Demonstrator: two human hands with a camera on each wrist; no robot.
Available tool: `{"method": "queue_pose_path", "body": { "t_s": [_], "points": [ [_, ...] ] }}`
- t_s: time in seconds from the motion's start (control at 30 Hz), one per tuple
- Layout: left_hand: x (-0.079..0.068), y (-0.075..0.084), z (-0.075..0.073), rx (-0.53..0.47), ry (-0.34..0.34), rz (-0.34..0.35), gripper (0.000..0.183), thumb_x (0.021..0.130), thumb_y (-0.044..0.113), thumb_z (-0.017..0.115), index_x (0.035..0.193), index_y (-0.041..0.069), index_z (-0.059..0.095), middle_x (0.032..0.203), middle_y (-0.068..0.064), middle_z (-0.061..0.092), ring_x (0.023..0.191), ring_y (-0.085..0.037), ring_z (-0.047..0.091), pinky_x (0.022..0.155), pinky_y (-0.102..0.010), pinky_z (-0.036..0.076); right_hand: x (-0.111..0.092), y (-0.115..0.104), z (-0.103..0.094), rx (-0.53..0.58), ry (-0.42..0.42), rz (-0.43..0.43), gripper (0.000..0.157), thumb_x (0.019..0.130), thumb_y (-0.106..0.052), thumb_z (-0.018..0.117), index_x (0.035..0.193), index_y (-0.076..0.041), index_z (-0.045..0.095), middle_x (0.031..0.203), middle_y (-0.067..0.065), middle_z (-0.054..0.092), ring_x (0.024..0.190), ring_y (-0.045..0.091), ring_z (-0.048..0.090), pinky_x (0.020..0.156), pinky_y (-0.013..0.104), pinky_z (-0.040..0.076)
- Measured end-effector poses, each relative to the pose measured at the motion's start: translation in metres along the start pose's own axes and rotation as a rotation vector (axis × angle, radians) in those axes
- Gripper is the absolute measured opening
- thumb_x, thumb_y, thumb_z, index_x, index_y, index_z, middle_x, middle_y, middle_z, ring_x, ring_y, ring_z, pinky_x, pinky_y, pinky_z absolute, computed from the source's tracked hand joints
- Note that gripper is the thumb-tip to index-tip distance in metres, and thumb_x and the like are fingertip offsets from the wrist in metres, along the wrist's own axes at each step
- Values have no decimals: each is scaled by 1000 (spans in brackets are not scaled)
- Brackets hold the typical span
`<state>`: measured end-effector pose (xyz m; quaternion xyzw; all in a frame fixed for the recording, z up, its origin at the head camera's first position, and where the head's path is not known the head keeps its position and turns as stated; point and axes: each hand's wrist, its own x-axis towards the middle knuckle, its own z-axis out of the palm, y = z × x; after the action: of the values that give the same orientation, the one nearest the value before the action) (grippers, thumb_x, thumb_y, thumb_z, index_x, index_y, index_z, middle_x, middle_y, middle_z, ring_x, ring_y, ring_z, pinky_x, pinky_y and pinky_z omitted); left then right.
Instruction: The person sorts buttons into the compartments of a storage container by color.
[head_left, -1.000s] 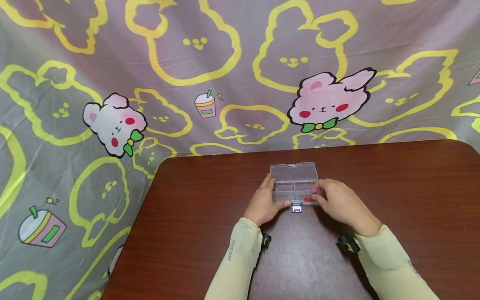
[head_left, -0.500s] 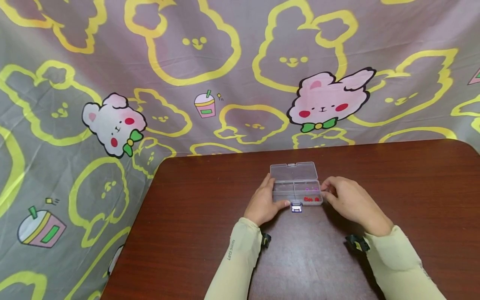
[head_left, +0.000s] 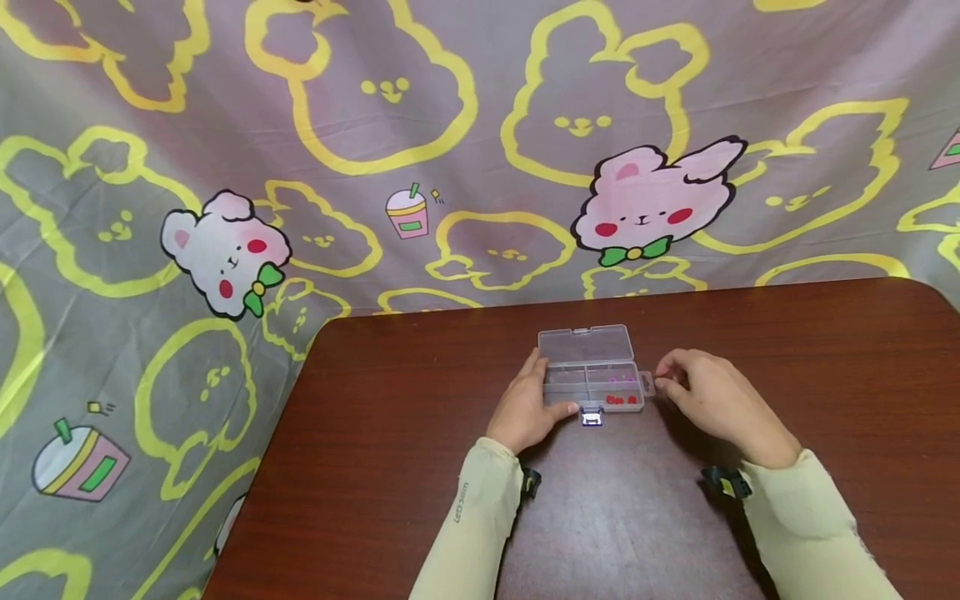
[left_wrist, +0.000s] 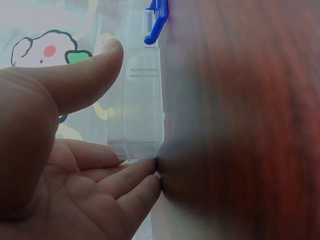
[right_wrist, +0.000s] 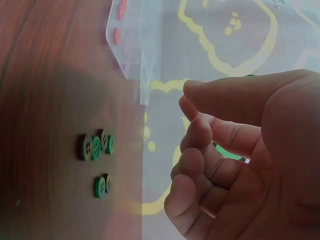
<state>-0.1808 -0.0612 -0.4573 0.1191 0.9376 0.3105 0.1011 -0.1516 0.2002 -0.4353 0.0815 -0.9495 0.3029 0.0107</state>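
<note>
A clear plastic compartment box stands on the table with its lid raised at the back. Red pieces lie in its front right compartment, and small purple pieces in the one behind. My left hand holds the box at its left end, thumb by the front edge. Just right of the box's hanging tab, my right hand hovers with loosely bent fingers, thumb near the index finger. Nothing shows between them. Several green buttons and brown buttons lie on the table in the right wrist view.
A blue latch hangs at the box's front. The brown wooden table reaches back to a patterned curtain. Dark wrist straps sit by both sleeves. The buttons are hidden in the head view.
My right hand has moved right, away from over the box, uncovering the red and purple pieces and then the hanging tab. The left hand stays at the box.
</note>
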Motion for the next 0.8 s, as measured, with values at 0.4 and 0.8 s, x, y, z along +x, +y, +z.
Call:
{"method": "queue_pose_path", "body": {
  "t_s": [0.4, 0.8],
  "points": [
    [1, -1, 1, 3, -2, 1, 86, 88, 36, 80, 154, 1, 38, 166, -8, 23, 147, -24, 34, 116, -39, 34, 0, 13, -1, 5, -18, 39, 11, 92, -10, 71, 98, -2, 66, 74, 3, 54, 68, 20, 49, 58, 33, 40],
    [1, -1, 1, -4, -5, 1, 86, 88, 36, 79, 154, 1, 38, 166, -8, 23, 147, -25, 34, 116, -39, 34, 3, 21, 0, -17, -46, 65, 14, 92, -12, 72, 97, -1, 66, 76, 5, 55, 69, 21, 50, 60, 35, 41]
  ]
}}
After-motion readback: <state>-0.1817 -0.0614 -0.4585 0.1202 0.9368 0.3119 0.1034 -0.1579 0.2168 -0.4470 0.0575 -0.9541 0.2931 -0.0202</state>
